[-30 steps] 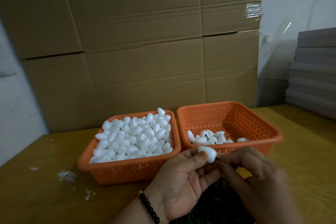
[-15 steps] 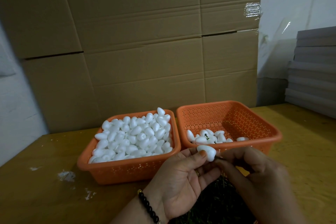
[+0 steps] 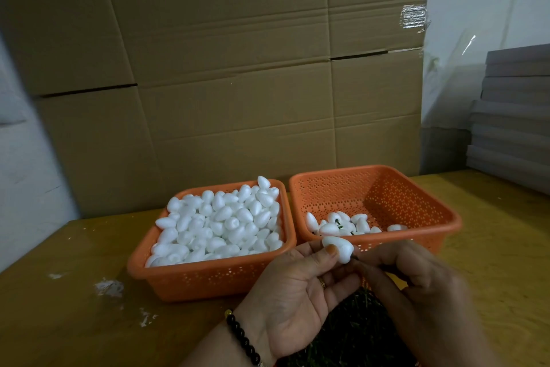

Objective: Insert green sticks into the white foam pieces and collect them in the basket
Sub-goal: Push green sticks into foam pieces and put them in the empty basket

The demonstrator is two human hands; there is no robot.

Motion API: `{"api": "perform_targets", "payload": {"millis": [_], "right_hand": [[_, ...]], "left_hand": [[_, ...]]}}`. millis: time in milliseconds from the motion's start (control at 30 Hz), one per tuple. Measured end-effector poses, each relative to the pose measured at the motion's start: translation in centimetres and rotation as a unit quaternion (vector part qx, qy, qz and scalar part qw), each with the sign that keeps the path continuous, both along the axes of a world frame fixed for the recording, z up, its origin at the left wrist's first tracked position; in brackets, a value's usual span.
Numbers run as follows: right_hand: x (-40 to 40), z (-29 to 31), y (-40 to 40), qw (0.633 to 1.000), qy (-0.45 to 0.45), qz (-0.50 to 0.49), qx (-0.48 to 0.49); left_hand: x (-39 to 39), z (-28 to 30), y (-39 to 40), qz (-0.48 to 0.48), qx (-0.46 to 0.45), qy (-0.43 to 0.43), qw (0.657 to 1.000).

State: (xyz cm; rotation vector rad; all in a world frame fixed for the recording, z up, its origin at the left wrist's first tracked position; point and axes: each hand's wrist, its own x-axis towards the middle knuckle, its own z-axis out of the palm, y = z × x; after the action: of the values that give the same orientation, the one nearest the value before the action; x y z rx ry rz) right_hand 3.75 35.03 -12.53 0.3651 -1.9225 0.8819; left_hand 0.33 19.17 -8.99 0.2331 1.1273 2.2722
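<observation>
1. The left hand (image 3: 293, 286) is pinching a white foam piece (image 3: 339, 248) between thumb and fingertips, palm turned up, above the near edge of the wooden table (image 3: 59, 307).
2. The right hand (image 3: 416, 283) is curling its fingers together at the foam piece's right end, where a thin dark stick (image 3: 354, 257) is meeting the foam; only a short bit of the stick is showing, and its colour is too dark to judge.
3. The foam piece is hovering just in front of the near rim of the right orange basket (image 3: 416, 188).
4. The right basket is holding a small cluster of finished foam pieces (image 3: 342, 223) in its near-left corner, some showing green stubs.
5. The left orange basket (image 3: 208, 277) is sitting just beside it, toward the table's middle, heaped with plain foam pieces (image 3: 220, 220).
6. A dark pile of green sticks (image 3: 354, 334) is lying at the table's near edge, under the hands.
7. White foam crumbs (image 3: 108, 287) are lying near the table's left edge.
8. A beaded black bracelet (image 3: 242, 340) is circling the left wrist.
9. Cardboard boxes (image 3: 223, 69) are standing along the table's far edge, and grey stacked sheets (image 3: 515, 116) are sitting at the far-right corner.
</observation>
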Motion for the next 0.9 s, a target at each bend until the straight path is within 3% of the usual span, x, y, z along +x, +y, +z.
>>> {"api": "perform_targets", "payload": {"millis": [900], "right_hand": [[-0.71, -0.24, -0.46, 0.999, 0.036, -0.019, -0.010]], "left_hand": [[0.12, -0.26, 0.28, 0.004, 0.015, -0.019, 1.000]]}}
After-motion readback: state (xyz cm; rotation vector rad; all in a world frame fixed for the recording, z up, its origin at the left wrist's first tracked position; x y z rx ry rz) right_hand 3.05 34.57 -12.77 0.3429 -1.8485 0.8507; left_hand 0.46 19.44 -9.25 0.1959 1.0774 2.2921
